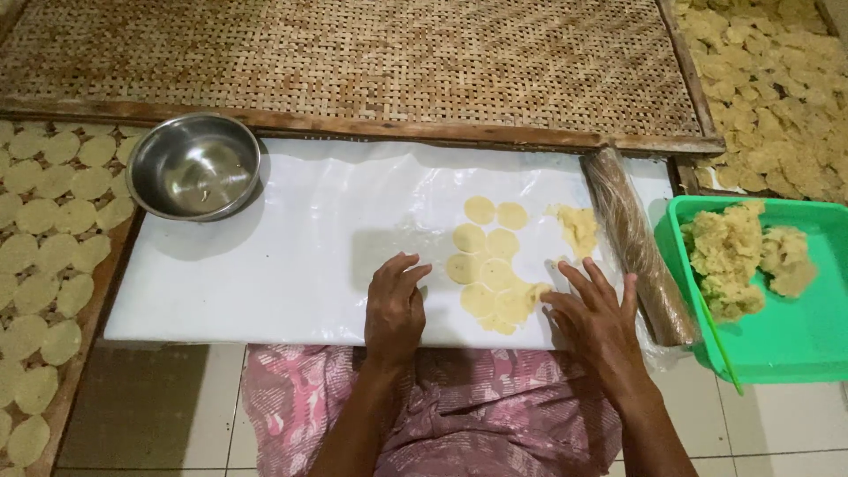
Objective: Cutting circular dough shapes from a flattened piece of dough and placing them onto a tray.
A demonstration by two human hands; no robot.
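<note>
Your left hand [395, 305] and right hand [597, 316] lay flat on the worktop [265, 256] — fingers spread, empty — with the dough discs [488, 265] between them.

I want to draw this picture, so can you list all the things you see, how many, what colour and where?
white board: one, white, middle
dough rounds: about nine, pale yellow, on the board by the hands
dough scrap: one, yellow, right end of the board
metal bowl: one, silver, board's far left corner
rolling pin: one, brown, wrapped in plastic, right edge
green tub: one, holding dough lumps, far right
woven trays: brown, behind and at both sides
left hand: flat on the board
right hand: flat beside the rounds
</note>
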